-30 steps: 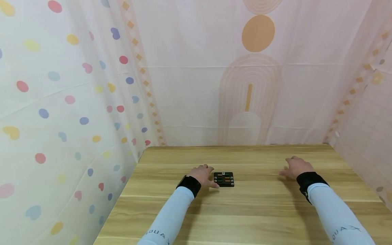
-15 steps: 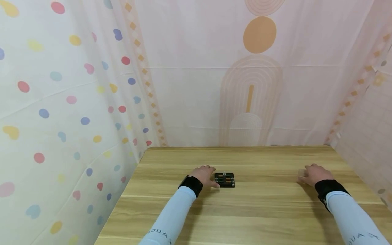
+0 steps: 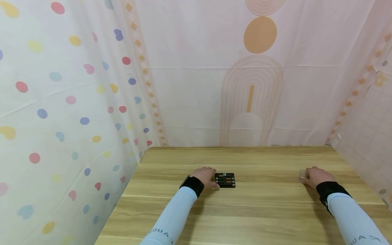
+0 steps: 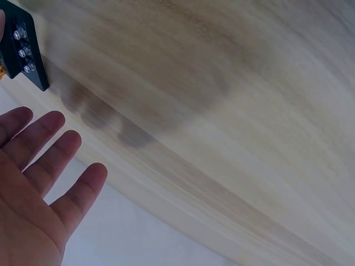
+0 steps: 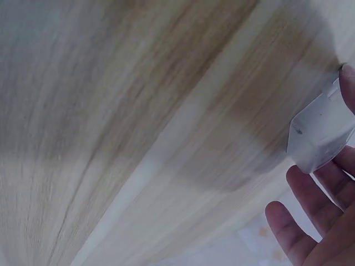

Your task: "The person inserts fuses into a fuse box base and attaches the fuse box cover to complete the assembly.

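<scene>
A black fuse block (image 3: 226, 184) with small coloured fuses and screw terminals lies flat on the wooden table, left of centre. My left hand (image 3: 205, 177) is at its left side, thumb by the near corner; whether it touches cannot be told. In the left wrist view the fingers (image 4: 66, 147) are spread and straight, and only a corner of the block's screw side (image 4: 34, 61) shows. Off to the right, my right hand (image 3: 320, 177) holds a clear plastic cover (image 3: 302, 175). The right wrist view shows that cover (image 5: 321, 130) between thumb and fingers, partly hidden.
The wooden table (image 3: 257, 211) runs back to a patterned curtain (image 3: 196, 102). A dotted curtain (image 3: 70, 136) hangs along the left side, another cloth (image 3: 367, 136) along the right. Bare tabletop lies between the two hands.
My right hand has moved to the right, and the clear cover has come into view in its grasp. My left hand stays beside the fuse block. The head view has shifted slightly.
</scene>
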A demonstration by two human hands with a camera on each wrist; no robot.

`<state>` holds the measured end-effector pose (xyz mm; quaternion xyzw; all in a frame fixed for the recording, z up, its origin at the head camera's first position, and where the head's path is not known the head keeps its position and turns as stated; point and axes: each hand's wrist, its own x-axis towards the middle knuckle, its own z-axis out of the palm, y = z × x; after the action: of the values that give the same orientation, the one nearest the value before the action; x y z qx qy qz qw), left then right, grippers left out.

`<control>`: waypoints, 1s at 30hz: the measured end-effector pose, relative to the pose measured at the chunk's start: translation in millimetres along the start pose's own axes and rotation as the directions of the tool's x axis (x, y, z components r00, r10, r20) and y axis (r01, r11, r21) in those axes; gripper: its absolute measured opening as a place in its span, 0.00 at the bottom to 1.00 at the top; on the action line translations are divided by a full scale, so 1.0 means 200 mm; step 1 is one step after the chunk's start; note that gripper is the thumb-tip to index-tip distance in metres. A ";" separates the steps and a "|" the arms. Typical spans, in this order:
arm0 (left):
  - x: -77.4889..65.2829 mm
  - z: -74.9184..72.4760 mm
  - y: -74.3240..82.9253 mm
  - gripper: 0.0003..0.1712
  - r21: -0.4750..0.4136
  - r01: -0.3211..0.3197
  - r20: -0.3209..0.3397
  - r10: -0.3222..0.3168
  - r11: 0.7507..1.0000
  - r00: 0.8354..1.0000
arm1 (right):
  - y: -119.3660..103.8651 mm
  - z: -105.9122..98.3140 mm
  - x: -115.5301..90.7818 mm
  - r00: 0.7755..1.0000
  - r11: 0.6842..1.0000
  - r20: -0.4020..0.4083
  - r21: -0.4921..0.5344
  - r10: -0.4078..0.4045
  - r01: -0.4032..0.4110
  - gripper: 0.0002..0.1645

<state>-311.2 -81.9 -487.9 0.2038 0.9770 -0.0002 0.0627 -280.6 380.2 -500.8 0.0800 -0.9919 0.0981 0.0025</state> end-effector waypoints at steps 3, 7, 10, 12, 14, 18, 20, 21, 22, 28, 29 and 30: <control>0.00 0.00 0.00 0.43 -0.004 -0.003 0.004 0.003 1.000 1.000 | -0.01 -0.01 0.00 1.000 1.000 0.001 0.008 -0.009 0.009 0.19; 0.01 0.01 0.00 0.43 -0.008 -0.005 -0.004 0.005 1.000 1.000 | -0.04 -0.02 0.01 1.000 1.000 -0.003 0.005 -0.008 0.008 0.22; 0.01 0.02 -0.01 0.42 -0.001 -0.012 -0.021 0.012 1.000 1.000 | -0.06 -0.04 0.03 1.000 1.000 -0.019 -0.007 -0.004 0.004 0.28; 0.02 0.04 -0.01 0.42 0.009 -0.017 -0.030 0.017 1.000 0.999 | -0.08 -0.04 0.04 0.999 1.000 -0.031 -0.013 -0.012 0.012 0.30; 0.03 0.05 -0.01 0.41 0.022 -0.024 -0.037 0.024 0.999 0.999 | -0.11 -0.04 0.05 0.999 1.000 -0.037 -0.014 -0.018 0.018 0.29; 0.04 0.06 -0.01 0.40 0.043 -0.035 -0.038 0.036 0.998 0.999 | -0.16 -0.04 0.06 0.998 0.999 -0.049 -0.018 -0.035 0.034 0.28; 0.03 0.05 0.00 0.38 0.051 -0.042 -0.044 0.044 0.998 0.998 | -0.18 -0.04 0.07 0.997 0.999 -0.057 -0.022 -0.045 0.044 0.28; 0.03 0.05 0.00 0.37 0.051 -0.046 -0.047 0.048 0.998 0.998 | -0.19 -0.04 0.08 0.997 0.999 -0.058 -0.026 -0.049 0.048 0.29; 0.03 0.05 0.00 0.36 0.054 -0.049 -0.049 0.052 0.997 0.997 | -0.21 -0.04 0.08 0.997 0.998 -0.058 -0.030 -0.054 0.052 0.29; 0.03 0.05 0.00 0.32 0.076 -0.069 -0.051 0.073 0.995 0.996 | -0.31 -0.04 0.14 0.997 0.998 -0.054 -0.015 -0.062 0.061 0.31; 0.03 0.05 0.01 0.32 0.082 -0.069 -0.050 0.073 0.994 0.996 | -0.33 -0.04 0.15 0.997 0.998 -0.053 -0.008 -0.060 0.060 0.31; 0.03 0.05 0.01 0.32 0.088 -0.067 -0.049 0.072 0.994 0.996 | -0.35 -0.05 0.16 0.997 0.998 -0.051 -0.003 -0.060 0.060 0.32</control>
<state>-314.2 -79.1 -497.8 0.2402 0.9697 -0.0347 0.0283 -300.5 309.6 -477.8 0.1074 -0.9888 0.0992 0.0307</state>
